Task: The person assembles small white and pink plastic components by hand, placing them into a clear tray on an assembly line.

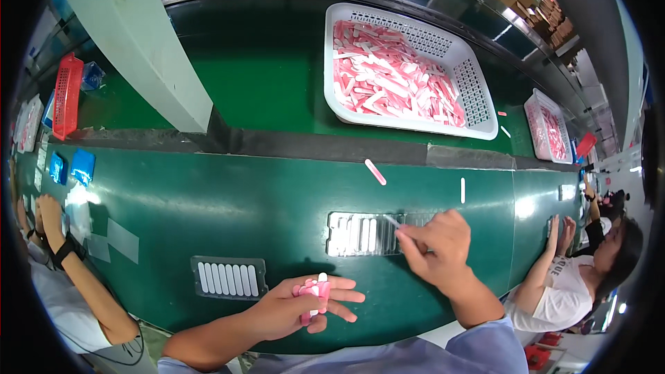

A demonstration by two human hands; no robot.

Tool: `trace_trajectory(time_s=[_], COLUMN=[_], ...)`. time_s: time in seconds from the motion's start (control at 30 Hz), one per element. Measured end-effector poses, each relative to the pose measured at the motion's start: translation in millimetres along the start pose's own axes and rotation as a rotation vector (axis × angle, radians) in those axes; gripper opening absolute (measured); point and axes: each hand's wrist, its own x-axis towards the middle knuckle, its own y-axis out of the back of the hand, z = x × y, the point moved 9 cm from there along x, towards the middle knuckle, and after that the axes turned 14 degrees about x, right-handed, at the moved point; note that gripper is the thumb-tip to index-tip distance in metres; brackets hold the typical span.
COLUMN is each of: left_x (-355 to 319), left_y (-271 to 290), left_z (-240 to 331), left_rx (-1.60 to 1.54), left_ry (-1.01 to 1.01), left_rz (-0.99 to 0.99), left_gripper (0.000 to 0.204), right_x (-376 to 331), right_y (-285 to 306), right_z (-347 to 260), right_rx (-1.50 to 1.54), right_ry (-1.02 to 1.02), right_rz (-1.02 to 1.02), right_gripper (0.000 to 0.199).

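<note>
Holding a small bunch of pink and white sticks (315, 294), the left hand (294, 308) has its fingers curled around them near the belt's front edge. They stand mostly upright, pointing away from the person. The right hand (436, 249) pinches one white stick (392, 221), slanting up-left over a clear slotted tray (367, 234). A second tray (230, 278) holds seven white sticks standing side by side. Two loose sticks, a pink one (375, 172) and a white one (463, 190), lie on the green belt (208, 201). One white basket (405, 73) is full of sticks.
</note>
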Motion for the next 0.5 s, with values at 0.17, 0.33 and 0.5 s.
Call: trace_trajectory(time_s=[0.17, 0.33, 0.5], left_x=[2, 1, 2], left_y=[-3, 0, -4], left_z=[0, -2, 0], left_rx=[-0.003, 0.004, 0.013], left_ry=[0.007, -0.007, -0.021], left_rz=[-0.013, -0.009, -0.030], left_gripper=[0.050, 0.050, 0.050], right_x=[-25, -17, 4], right_y=[-32, -29, -39], right_z=[-2, 10, -18], right_rx=[0.035, 0.237, 0.537], right_ry=[-0.239, -0.358, -0.286], right_rz=[-0.160, -0.158, -0.213], right_gripper=[0.011, 0.018, 0.023])
